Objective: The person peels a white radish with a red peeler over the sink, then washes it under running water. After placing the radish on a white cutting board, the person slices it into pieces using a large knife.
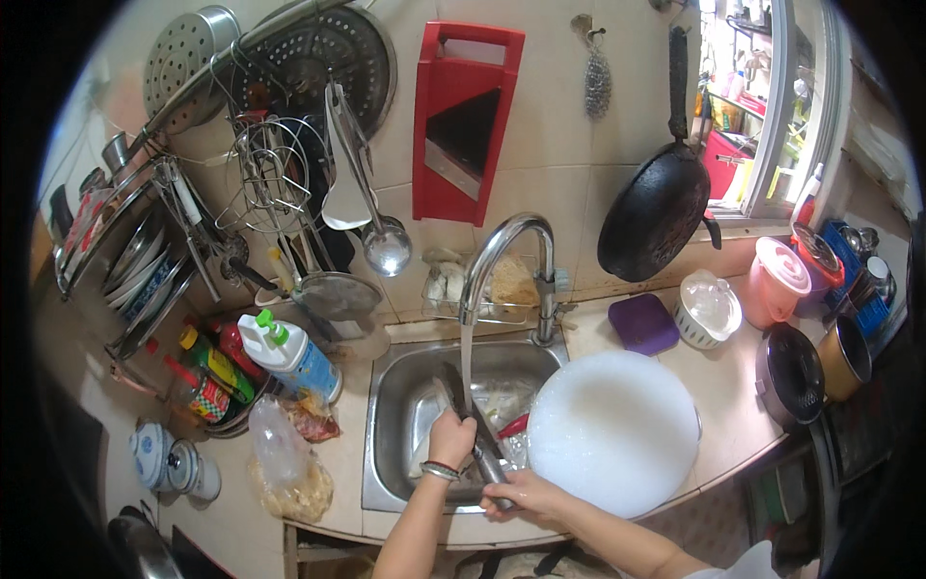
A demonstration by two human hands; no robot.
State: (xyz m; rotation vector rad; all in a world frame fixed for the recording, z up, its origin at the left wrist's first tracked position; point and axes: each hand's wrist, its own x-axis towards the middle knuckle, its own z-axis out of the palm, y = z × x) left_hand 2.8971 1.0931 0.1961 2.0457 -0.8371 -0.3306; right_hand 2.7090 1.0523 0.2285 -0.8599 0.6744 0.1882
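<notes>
My right hand (532, 493) grips the lower end of a large kitchen knife (490, 463) with a grey handle. The knife slants up and left over the stainless steel sink (370, 434). Curled against its blade, my left hand (453, 438) wears bands at the wrist; its fingertips are hidden. Water runs from the chrome faucet (499, 231) just beside the blade. A small red item (514, 427) and pale scraps lie in the basin, partly covered by the knife. To the right, a wet round white cutting board (615, 434) overlaps the sink's edge.
Left of the sink stand a white pump bottle (293, 354), sauce bottles (217, 369) and a tied plastic bag (289, 463). A purple box (644, 323), a white basket (707, 310) and a dark pot (790, 376) are on the right. A red slicer (466, 123) and frying pan (655, 210) hang behind.
</notes>
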